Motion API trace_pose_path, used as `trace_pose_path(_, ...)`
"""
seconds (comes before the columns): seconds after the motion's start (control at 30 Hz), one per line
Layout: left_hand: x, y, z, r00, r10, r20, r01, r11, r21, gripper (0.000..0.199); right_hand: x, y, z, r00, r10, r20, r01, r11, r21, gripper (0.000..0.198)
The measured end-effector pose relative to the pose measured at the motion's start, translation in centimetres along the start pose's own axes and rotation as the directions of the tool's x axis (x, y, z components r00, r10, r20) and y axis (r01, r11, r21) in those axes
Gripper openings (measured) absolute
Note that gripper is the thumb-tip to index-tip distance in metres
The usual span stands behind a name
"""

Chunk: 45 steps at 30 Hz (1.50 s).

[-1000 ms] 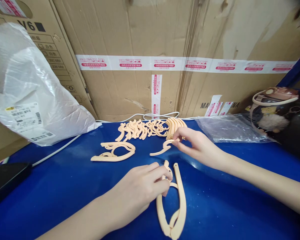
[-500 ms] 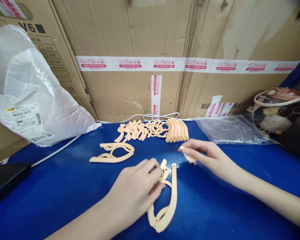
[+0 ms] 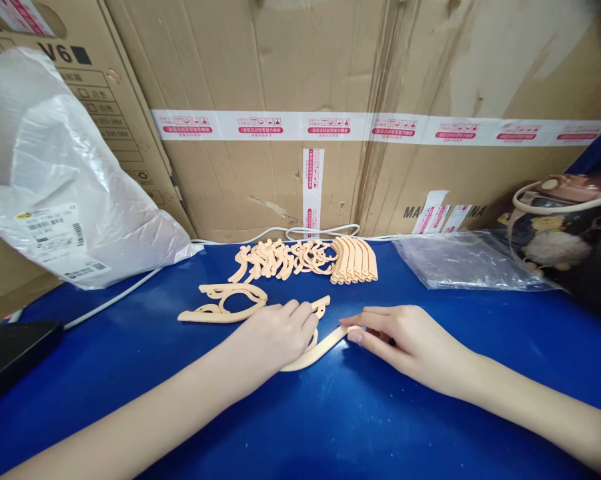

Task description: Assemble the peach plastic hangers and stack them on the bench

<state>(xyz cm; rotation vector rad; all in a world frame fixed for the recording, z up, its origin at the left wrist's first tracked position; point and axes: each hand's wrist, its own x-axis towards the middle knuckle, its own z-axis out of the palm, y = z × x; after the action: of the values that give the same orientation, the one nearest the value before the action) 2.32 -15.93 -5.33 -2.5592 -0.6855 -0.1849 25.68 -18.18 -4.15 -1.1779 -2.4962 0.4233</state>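
My left hand (image 3: pixel 283 335) is closed around a beige plastic folding hanger (image 3: pixel 323 348) and hides much of it. The hanger's long curved arm slants up to the right from under the palm. At that arm's tip, my right hand (image 3: pixel 405 337) pinches a small beige plastic piece (image 3: pixel 353 329) between thumb and fingers. Whether the piece is joined to the arm or only touches it, I cannot tell. A second folding hanger (image 3: pixel 190 316) lies flat on the blue table, just beyond my left wrist.
Behind the hands lie a pile of small curved parts (image 3: pixel 280 260) and a row of long arms (image 3: pixel 355 260). A clear plastic bag (image 3: pixel 470 260) is at the right, a white mailer bag (image 3: pixel 80 180) at the left. A black device (image 3: pixel 20 360) sits at the left edge; cardboard boxes (image 3: pixel 260 180) stand behind.
The hanger in my left hand has turned clockwise and moved away from me. My right hand has come down and left, bringing the small piece to the arm's tip.
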Motion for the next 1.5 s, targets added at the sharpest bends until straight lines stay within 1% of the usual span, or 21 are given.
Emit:
trace_pose_path(0.13,-0.1,-0.8,-0.2,0.995,-0.090,0.052,0.093,0.994,-0.061,0.021,-0.2,0.1,-0.2,1.000,-0.016,0.018,0.017,1.000,-0.012,0.031)
trace_pose_path(0.23,-0.3,-0.9,-0.5,0.988,-0.128,0.086,0.138,0.984,-0.115,0.019,-0.3,0.1,-0.4,1.000,-0.019,0.009,0.020,1.000,-0.023,0.028)
trace_pose_path(0.3,-0.3,-0.6,-0.9,0.984,-0.159,0.081,0.170,0.973,-0.156,0.017,-0.3,0.2,-0.6,1.000,-0.027,-0.009,0.027,0.999,-0.043,0.027)
trace_pose_path(0.37,-0.2,0.0,-1.4,0.980,-0.193,0.055,0.200,0.946,-0.256,0.023,-0.3,0.2,-0.8,0.999,-0.026,-0.032,0.024,0.998,-0.059,0.029)
trace_pose_path(0.47,-0.2,1.1,-1.9,0.980,-0.197,0.033,0.191,0.878,-0.439,0.034,-0.2,0.4,-0.8,0.998,-0.002,-0.066,-0.001,0.999,-0.037,0.032)
trace_pose_path(0.53,-0.2,1.7,-1.9,0.985,-0.169,0.029,0.161,0.856,-0.492,0.036,-0.1,0.6,-0.7,0.997,0.025,-0.075,-0.025,1.000,-0.006,0.035)
trace_pose_path(0.7,-0.2,2.1,-1.2,0.991,-0.132,0.031,0.129,0.838,-0.531,0.036,0.1,1.1,-0.6,0.991,0.098,-0.094,-0.100,0.995,-0.011,0.041)
trace_pose_path(0.83,-0.2,2.0,-0.8,0.981,-0.181,0.065,0.188,0.831,-0.523,0.036,0.2,1.0,-0.6,0.986,0.120,-0.112,-0.119,0.993,0.012,0.031)
trace_pose_path(0.93,-0.3,2.0,-0.7,0.969,-0.219,0.116,0.246,0.803,-0.543,0.030,0.2,0.6,-0.6,0.987,0.103,-0.127,-0.101,0.995,0.028,0.025)
trace_pose_path(1.03,-0.3,2.1,-0.7,0.959,-0.227,0.168,0.282,0.783,-0.555,0.023,0.0,0.6,-0.6,0.988,0.067,-0.142,-0.065,0.998,0.020,0.027)
trace_pose_path(1.17,-0.3,2.0,-0.8,0.959,-0.204,0.199,0.281,0.785,-0.552,0.016,0.0,1.1,-0.3,0.989,-0.019,-0.145,0.017,1.000,-0.017,0.030)
trace_pose_path(1.27,-0.3,1.9,-0.8,0.958,-0.196,0.207,0.281,0.776,-0.565,0.011,0.0,1.4,-0.2,0.993,-0.038,-0.111,0.034,0.998,-0.043,0.031)
trace_pose_path(1.33,-0.5,1.8,-0.9,0.962,-0.185,0.203,0.271,0.758,-0.594,0.008,0.0,1.4,-0.1,0.997,-0.008,-0.077,0.005,0.999,-0.040,0.031)
trace_pose_path(1.5,-0.7,1.5,-1.1,0.967,-0.188,0.172,0.254,0.699,-0.669,0.008,0.1,0.7,0.0,0.989,0.150,0.007,-0.150,0.989,-0.005,0.033)
